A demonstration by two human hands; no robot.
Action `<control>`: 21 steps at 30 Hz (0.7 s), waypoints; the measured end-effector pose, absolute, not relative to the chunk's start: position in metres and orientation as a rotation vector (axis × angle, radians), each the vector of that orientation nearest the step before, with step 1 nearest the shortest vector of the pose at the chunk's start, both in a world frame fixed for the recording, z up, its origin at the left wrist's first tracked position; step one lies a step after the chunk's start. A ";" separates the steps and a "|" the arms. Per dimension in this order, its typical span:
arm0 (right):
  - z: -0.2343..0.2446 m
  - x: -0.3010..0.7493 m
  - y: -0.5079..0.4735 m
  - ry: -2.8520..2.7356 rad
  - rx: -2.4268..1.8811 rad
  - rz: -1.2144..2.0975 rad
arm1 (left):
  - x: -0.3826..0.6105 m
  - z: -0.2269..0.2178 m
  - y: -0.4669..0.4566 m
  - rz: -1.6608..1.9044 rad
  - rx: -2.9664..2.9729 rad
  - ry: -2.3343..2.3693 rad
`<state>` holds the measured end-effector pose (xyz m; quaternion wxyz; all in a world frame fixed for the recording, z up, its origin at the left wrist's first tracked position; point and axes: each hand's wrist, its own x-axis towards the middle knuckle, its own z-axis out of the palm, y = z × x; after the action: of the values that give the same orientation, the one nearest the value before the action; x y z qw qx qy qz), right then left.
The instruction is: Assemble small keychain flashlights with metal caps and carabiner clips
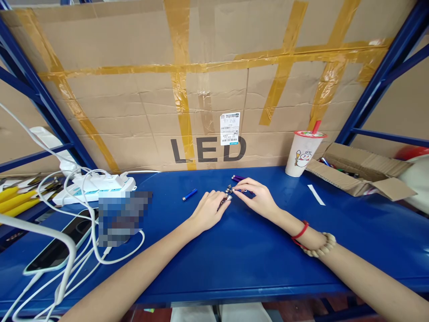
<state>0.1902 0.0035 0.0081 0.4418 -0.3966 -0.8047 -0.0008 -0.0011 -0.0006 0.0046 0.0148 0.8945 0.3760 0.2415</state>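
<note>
Parts (229,190), small and shiny, sit between left hand (209,209) and right hand (257,197).

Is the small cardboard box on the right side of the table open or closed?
The cardboard box is open: a flap sticks out and slim items show inside.

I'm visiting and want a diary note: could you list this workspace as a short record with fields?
Left hand: holds a small, shiny metallic piece
Right hand: fingers at tiny silvery-dark pieces
Nearby: slim blue cylinder, slim purple cylinder
Right side: white cup with red straw, open brown cardboard box
Surface: glossy blue tabletop
</note>
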 end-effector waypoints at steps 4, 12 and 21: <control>0.008 0.186 0.000 -2.004 -0.851 0.071 | -0.001 0.004 0.000 0.753 2.752 1.168; 0.011 0.182 -0.003 -1.997 -0.807 0.135 | -0.002 0.003 0.000 0.749 2.766 1.171; 0.004 0.186 0.001 -2.141 -0.884 0.211 | -0.002 0.002 0.002 0.736 2.789 1.166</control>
<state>0.1860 0.0006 0.0044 0.3968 -0.3488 -0.8450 0.0832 -0.0023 0.0018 0.0016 0.0151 0.8963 0.3747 0.2365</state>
